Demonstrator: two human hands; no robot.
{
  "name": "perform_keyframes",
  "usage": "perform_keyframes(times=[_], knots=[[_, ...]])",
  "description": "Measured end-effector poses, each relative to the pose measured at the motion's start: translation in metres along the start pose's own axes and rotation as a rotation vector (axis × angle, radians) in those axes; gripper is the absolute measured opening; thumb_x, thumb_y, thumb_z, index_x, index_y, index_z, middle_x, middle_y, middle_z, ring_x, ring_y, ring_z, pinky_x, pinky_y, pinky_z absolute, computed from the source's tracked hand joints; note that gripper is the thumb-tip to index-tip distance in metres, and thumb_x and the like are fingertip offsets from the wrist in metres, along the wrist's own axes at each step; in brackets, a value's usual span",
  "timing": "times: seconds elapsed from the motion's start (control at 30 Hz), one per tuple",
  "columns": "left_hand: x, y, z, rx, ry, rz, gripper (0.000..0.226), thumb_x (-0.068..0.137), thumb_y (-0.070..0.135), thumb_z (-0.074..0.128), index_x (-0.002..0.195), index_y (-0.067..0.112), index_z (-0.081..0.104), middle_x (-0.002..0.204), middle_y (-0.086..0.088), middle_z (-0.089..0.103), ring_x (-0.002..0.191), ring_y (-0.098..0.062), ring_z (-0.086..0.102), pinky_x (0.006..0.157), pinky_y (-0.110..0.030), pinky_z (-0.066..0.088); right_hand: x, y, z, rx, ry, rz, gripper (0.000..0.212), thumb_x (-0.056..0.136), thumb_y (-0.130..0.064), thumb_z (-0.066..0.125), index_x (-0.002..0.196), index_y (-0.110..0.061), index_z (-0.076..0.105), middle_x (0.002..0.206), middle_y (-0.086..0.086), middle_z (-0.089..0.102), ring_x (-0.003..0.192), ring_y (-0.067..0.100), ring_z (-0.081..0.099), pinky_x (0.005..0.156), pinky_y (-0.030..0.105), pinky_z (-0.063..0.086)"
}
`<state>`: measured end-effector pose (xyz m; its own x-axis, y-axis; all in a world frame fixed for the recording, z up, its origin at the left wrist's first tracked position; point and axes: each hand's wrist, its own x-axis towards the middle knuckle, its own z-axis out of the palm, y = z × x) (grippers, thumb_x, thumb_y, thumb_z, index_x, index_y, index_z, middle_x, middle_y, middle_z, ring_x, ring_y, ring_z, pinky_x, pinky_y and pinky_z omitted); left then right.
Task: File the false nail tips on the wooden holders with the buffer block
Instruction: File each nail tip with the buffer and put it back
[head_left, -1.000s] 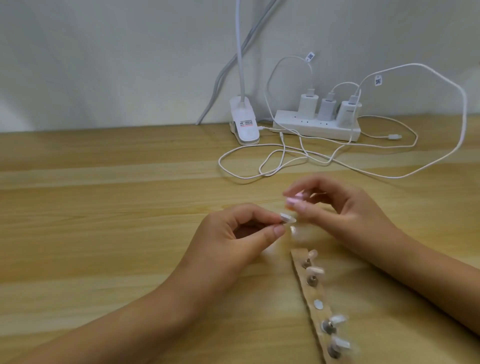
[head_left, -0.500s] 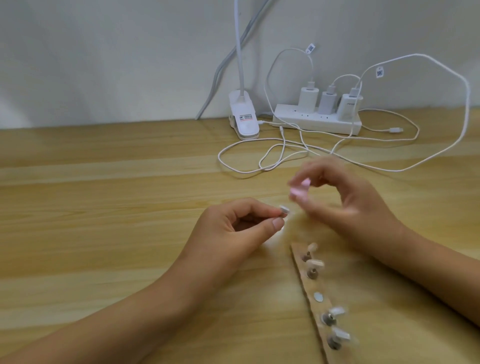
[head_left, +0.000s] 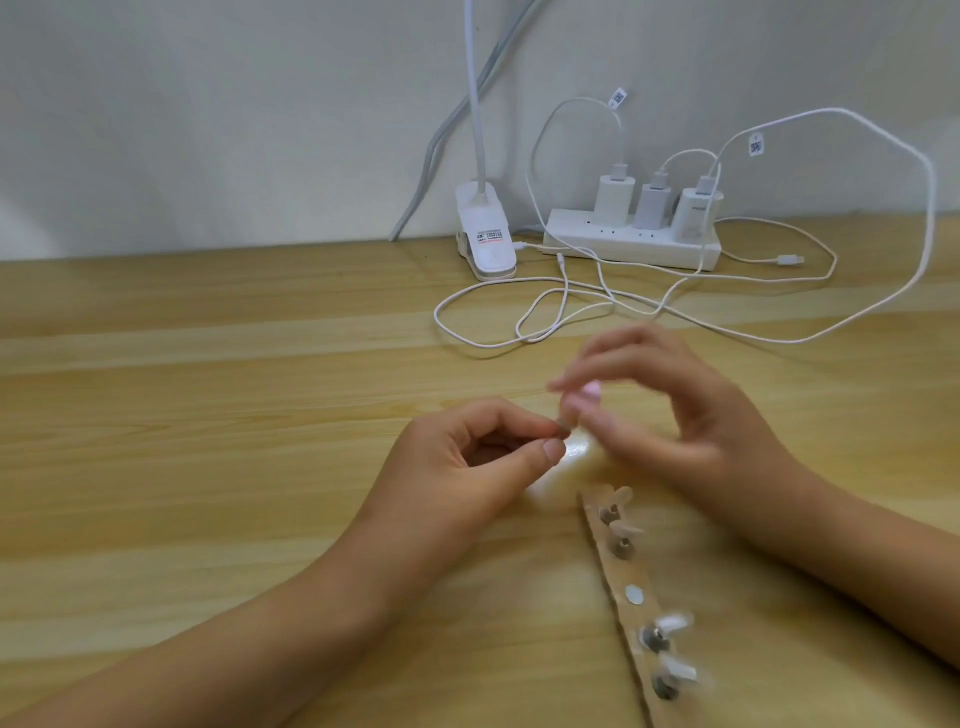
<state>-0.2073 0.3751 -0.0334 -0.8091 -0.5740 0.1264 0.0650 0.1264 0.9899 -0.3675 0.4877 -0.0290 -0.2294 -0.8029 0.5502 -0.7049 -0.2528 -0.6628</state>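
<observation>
L fingers (head_left: 543, 451), thumb + index, are pinching a small nail tip (head_left: 564, 431), prob. on its peg, and lifting it off the counter (head_left: 208, 415) so its free edge is pointing to 3 o'clock, toward the buffer. R fingers (head_left: 602, 366) are curling round the pink buffer block (head_left: 589, 395), gripping it at 1 o'clock of the tip. Blur is too heavy to tell if block + tip are touching.

Left hand (head_left: 467, 467) is doing the steadying, and right hand (head_left: 691, 415) is likely doing the stroking.

Wooden strip (head_left: 621, 577) is lying at 5 o'clock of the hands, near enough for quick swaps. It's carrying four more tips + one bare metal disc (head_left: 634, 595), prob. the held tip's seat.

Power strip (head_left: 634, 247), lamp clip (head_left: 485, 244) + cables (head_left: 519, 340) are sitting at 12 o'clock, well apart.
</observation>
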Motion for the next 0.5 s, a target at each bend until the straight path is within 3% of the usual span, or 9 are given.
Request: perform_keyframes(times=[0.07,0.2,0.33,0.5], knots=[[0.0,0.0,0.0,-0.02,0.004,-0.01,0.011,0.08,0.01,0.074,0.076,0.02,0.075,0.087,0.008,0.076,0.082,0.0,0.069,0.07,-0.007,0.047,0.004,0.004,-0.007,0.001,0.091,0.063,0.013,0.089,-0.016,0.073,0.1,-0.02,0.071,0.104,0.002,0.061,0.106,0.015,0.058,0.099,0.038,0.044],[0.001,0.0,0.001,-0.01,-0.006,0.005,0.009,0.08,0.012,0.074,0.077,0.019,0.076,0.079,0.008,0.075,0.075,0.0,0.066,0.068,-0.009,0.046,-0.003,-0.004,0.004,-0.068,0.016,-0.197,0.013,0.089,-0.015,0.069,0.102,-0.013,0.071,0.108,0.01,0.057,0.106,0.023,0.06,0.094,0.034,0.047],[0.002,-0.002,-0.001,-0.052,0.028,-0.034,0.01,0.08,0.01,0.074,0.077,0.019,0.075,0.088,0.007,0.076,0.083,-0.001,0.07,0.071,-0.008,0.048,0.005,0.007,-0.005,-0.089,0.103,-0.052,0.012,0.089,-0.01,0.073,0.1,-0.015,0.071,0.107,0.007,0.06,0.107,0.019,0.059,0.096,0.041,0.046],[0.001,-0.003,0.0,-0.033,0.013,-0.016,0.005,0.081,0.012,0.073,0.08,0.017,0.075,0.09,0.002,0.076,0.087,-0.007,0.07,0.074,-0.014,0.051,0.0,0.005,0.002,-0.071,0.036,-0.138,0.013,0.088,-0.015,0.072,0.102,-0.015,0.071,0.106,0.007,0.059,0.106,0.02,0.06,0.095,0.034,0.047]])
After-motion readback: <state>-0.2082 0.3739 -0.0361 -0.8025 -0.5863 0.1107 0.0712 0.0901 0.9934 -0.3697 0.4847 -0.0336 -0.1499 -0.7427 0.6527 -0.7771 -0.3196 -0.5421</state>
